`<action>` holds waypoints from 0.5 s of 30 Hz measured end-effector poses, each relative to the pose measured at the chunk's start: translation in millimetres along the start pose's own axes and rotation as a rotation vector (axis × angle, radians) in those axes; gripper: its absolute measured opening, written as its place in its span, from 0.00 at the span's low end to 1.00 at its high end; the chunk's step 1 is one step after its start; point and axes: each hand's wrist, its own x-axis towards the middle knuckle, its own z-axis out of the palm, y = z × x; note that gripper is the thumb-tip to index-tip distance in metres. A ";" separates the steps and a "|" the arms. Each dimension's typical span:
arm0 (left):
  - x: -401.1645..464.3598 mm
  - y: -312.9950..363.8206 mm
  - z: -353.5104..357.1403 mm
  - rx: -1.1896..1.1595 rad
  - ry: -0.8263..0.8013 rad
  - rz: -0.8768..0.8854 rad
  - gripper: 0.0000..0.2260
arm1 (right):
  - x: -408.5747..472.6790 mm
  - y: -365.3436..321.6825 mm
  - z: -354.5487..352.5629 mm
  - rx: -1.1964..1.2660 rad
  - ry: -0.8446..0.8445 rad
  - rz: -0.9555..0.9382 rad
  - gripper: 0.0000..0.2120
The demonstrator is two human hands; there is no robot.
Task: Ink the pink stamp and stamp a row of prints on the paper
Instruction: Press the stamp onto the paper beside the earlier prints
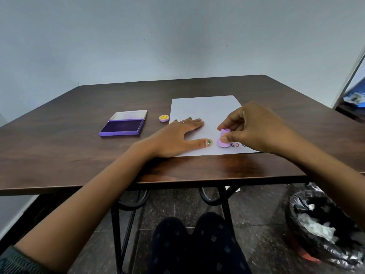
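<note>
A white sheet of paper (205, 109) lies on the dark wooden table (98, 159). My right hand (254, 127) grips the pink stamp (222, 139) by its handle, with the stamp's base standing on the paper near the front edge. Just right of the stamp is a dark smiley print (234, 144); a second print beside it is mostly hidden by my hand. My left hand (177, 135) lies flat with fingers spread on the paper's left part. The purple ink pad (122, 127) sits with its lid up on the table to the left.
A small round cap with a yellow smiley (164, 118) rests between the ink pad and the paper. A bin lined with a black bag (324, 224) stands on the floor at the right. My knees show under the table's front edge.
</note>
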 end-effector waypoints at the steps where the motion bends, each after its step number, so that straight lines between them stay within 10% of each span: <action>1: -0.3 0.3 0.0 0.000 0.000 0.002 0.32 | -0.2 -0.4 0.1 -0.009 0.000 0.001 0.10; 15: 1.5 -2.2 0.7 0.005 0.008 0.005 0.32 | -7.7 -8.1 8.4 -0.180 0.069 -0.020 0.11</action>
